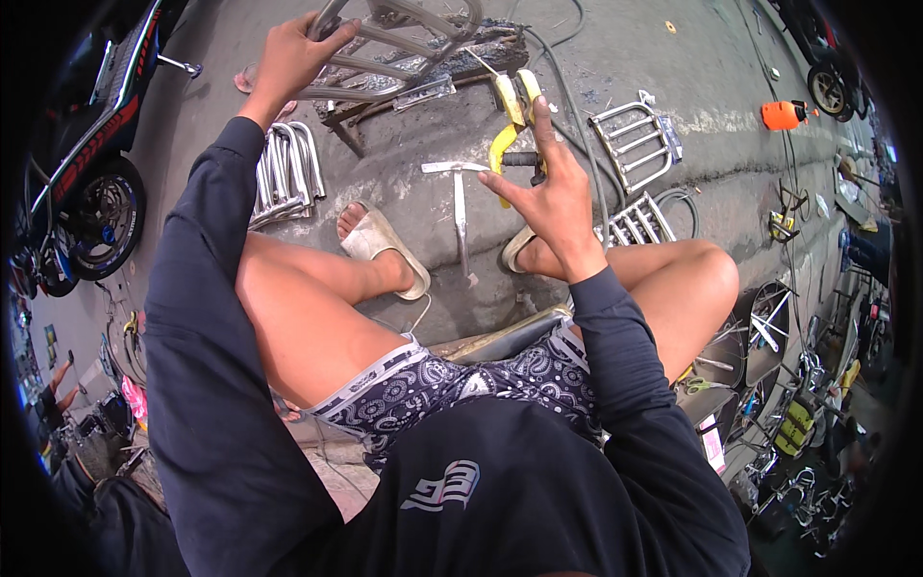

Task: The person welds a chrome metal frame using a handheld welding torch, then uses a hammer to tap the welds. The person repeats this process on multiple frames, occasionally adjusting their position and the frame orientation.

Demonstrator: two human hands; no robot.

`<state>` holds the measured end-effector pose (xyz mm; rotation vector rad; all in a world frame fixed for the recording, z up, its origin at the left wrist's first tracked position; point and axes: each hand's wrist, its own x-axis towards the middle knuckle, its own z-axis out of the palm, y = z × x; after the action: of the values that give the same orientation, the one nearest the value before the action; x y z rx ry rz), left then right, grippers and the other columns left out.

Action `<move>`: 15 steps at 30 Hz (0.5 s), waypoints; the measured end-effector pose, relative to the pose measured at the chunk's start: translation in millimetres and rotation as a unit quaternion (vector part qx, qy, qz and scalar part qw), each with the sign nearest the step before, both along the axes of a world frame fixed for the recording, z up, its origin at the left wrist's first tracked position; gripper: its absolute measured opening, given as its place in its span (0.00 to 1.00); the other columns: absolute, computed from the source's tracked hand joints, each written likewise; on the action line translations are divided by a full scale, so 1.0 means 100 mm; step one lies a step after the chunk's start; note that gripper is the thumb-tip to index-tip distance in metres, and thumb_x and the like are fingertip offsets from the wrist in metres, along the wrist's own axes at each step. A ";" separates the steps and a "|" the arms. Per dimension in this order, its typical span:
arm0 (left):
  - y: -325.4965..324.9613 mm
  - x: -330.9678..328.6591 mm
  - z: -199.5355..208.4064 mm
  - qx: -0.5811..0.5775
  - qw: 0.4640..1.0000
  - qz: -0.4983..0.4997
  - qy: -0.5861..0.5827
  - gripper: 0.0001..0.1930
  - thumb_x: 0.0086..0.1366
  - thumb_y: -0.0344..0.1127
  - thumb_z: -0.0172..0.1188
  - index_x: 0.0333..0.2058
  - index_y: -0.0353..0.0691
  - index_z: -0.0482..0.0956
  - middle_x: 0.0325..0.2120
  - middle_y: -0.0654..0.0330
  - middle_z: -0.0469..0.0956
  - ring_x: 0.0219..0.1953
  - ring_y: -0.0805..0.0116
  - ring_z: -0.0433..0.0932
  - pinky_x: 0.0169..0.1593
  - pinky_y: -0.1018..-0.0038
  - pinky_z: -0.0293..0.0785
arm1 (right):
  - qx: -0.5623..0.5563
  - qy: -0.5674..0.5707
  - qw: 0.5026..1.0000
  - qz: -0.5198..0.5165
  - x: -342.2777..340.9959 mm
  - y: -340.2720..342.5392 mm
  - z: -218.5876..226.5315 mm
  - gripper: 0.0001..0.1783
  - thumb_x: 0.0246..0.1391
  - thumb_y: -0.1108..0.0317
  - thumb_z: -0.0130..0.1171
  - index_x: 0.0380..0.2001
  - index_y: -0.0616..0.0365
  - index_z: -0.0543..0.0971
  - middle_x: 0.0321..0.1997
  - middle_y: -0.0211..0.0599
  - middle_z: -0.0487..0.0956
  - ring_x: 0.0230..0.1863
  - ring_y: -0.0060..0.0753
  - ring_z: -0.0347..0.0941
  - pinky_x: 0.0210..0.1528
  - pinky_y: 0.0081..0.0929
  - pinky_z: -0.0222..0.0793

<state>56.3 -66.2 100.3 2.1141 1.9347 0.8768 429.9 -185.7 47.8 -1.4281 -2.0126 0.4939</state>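
Note:
My left hand [300, 60] is closed around a tube of a silver metal rack [399, 53], which rests over a low, dark, rough-topped stand [486, 60]. My right hand [556, 197] grips a yellow-and-black welding electrode holder [502, 146], its index finger and thumb stretched along it; the other fingers are mostly hidden. A thin electrode [483, 63] points from the holder's jaws toward the rack. Below the stand, a metal T-shaped hammer [460, 207] lies on the ground between my sandalled feet.
Finished-looking tube racks [288, 175] are stacked at left; another rack [635, 146] and a further one [636, 223] lie at right. Grey cable [577, 115] crosses the concrete. A motorcycle [101, 183] stands at left, an orange container [784, 115] at far right.

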 end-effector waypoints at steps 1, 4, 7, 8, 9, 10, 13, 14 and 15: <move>0.04 -0.03 -0.03 0.028 1.000 -0.010 -0.004 0.31 0.63 0.63 0.69 0.30 0.32 0.82 0.13 0.62 0.68 0.19 0.72 0.65 0.27 0.68 0.66 | -0.001 -0.010 1.000 -0.001 0.00 -0.02 0.01 0.67 0.43 0.42 0.80 0.80 0.31 0.50 0.33 0.46 0.76 0.32 0.49 0.79 0.34 0.45 0.76; 0.18 -0.19 -0.12 -0.004 1.000 0.012 -0.023 0.31 0.64 0.64 0.68 0.35 0.34 0.85 0.19 0.59 0.81 0.23 0.72 0.79 0.33 0.72 0.75 | -0.011 -0.011 1.000 -0.006 0.00 -0.08 0.04 0.66 0.43 0.43 0.80 0.80 0.31 0.51 0.33 0.46 0.76 0.32 0.49 0.78 0.34 0.45 0.76; 0.28 -0.31 -0.18 -0.038 0.997 0.032 -0.051 0.32 0.64 0.67 0.66 0.37 0.36 0.87 0.23 0.57 0.84 0.25 0.72 0.82 0.35 0.72 0.77 | -0.020 -0.010 1.000 0.001 0.02 -0.11 0.08 0.66 0.43 0.44 0.80 0.80 0.31 0.51 0.33 0.46 0.75 0.32 0.49 0.78 0.34 0.45 0.75; 0.30 -0.32 -0.18 -0.053 0.995 0.045 -0.068 0.32 0.64 0.67 0.66 0.38 0.36 0.87 0.23 0.57 0.84 0.25 0.72 0.81 0.35 0.72 0.77 | -0.019 -0.011 1.000 0.001 0.02 -0.12 0.09 0.66 0.43 0.44 0.80 0.80 0.31 0.51 0.33 0.46 0.75 0.32 0.49 0.78 0.34 0.45 0.75; 0.31 -0.33 -0.17 -0.068 0.992 0.058 -0.084 0.32 0.64 0.67 0.66 0.38 0.36 0.87 0.23 0.57 0.84 0.25 0.71 0.80 0.34 0.72 0.76 | -0.015 -0.010 1.000 0.000 0.03 -0.12 0.10 0.66 0.43 0.44 0.80 0.80 0.31 0.51 0.33 0.46 0.75 0.32 0.49 0.78 0.34 0.45 0.75; 0.33 -0.33 -0.14 -0.081 0.990 0.075 -0.088 0.33 0.65 0.68 0.65 0.37 0.36 0.86 0.21 0.60 0.81 0.20 0.75 0.73 0.26 0.74 0.70 | -0.010 -0.013 1.000 0.002 0.03 -0.11 0.10 0.66 0.43 0.44 0.80 0.80 0.31 0.51 0.33 0.46 0.75 0.32 0.49 0.78 0.34 0.45 0.75; 0.30 -0.30 -0.03 -0.102 0.983 0.072 -0.133 0.34 0.65 0.68 0.66 0.35 0.34 0.85 0.19 0.63 0.77 0.16 0.80 0.64 0.20 0.76 0.59 | 0.013 0.008 1.000 -0.009 0.04 -0.08 0.08 0.66 0.44 0.44 0.80 0.80 0.30 0.50 0.33 0.46 0.75 0.32 0.49 0.78 0.34 0.46 0.75; 0.27 -0.31 0.03 -0.147 0.975 0.089 -0.142 0.35 0.65 0.66 0.65 0.36 0.29 0.85 0.22 0.58 0.81 0.17 0.75 0.71 0.22 0.73 0.66 | 0.006 0.018 1.000 -0.009 0.04 -0.06 0.07 0.66 0.44 0.43 0.80 0.80 0.29 0.50 0.33 0.46 0.75 0.32 0.50 0.78 0.35 0.46 0.75; 0.23 -0.30 0.04 -0.174 0.964 0.104 -0.171 0.35 0.65 0.66 0.65 0.36 0.30 0.85 0.21 0.58 0.81 0.16 0.77 0.69 0.20 0.74 0.65 | 0.005 0.021 1.000 -0.011 0.04 -0.05 0.06 0.66 0.44 0.43 0.79 0.80 0.28 0.49 0.34 0.46 0.75 0.33 0.50 0.78 0.35 0.46 0.75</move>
<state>25.9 -42.8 103.8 1.4786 1.9712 0.7997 433.7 -190.3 53.7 -1.4206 -1.9604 0.4991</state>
